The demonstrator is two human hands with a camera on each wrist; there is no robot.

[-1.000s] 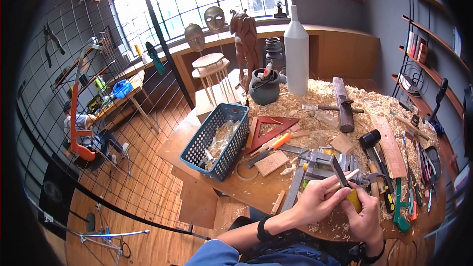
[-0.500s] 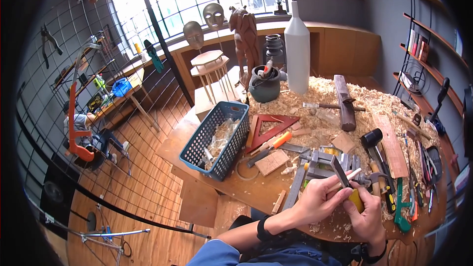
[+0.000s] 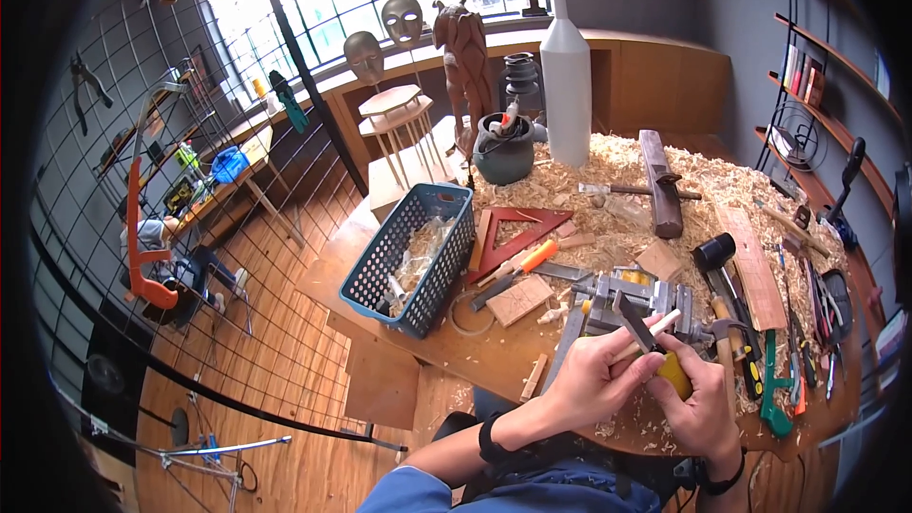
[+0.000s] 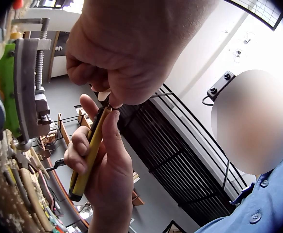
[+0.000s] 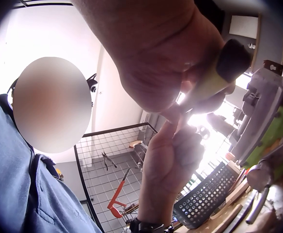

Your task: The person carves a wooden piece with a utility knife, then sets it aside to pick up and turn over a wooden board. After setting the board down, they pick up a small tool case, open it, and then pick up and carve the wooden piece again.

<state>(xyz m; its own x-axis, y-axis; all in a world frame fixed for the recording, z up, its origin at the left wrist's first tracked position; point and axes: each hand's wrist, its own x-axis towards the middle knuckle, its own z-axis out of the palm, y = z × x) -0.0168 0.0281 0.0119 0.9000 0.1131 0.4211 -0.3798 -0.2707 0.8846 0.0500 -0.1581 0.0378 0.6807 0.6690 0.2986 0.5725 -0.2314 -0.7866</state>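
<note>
Above the near side of the workbench, my right hand (image 3: 701, 408) grips the yellow and black handle of a utility knife (image 3: 674, 378). Its grey blade (image 3: 635, 323) points up and to the left, crossing a thin pale wooden stick (image 3: 667, 322). My left hand (image 3: 594, 385) pinches that stick, whose far end sticks out past the fingers, and its thumb lies right by the knife. The left wrist view shows fingers wrapped round the long handle (image 4: 90, 160). From the right wrist, the same handle (image 5: 207, 85) looks blurred, and the stick is mostly hidden.
A metal vise (image 3: 608, 302) stands just beyond the hands. A blue basket (image 3: 407, 271) of shavings is on the left, near a red set square (image 3: 518, 233). On the right lie a black mallet (image 3: 714, 253), a hammer (image 3: 728, 328) and a green-handled tool (image 3: 776, 408).
The head view has shifted, so the scene sits slightly higher and further left. Both hands keep their hold, and the blade leans a little further left against the stick.
</note>
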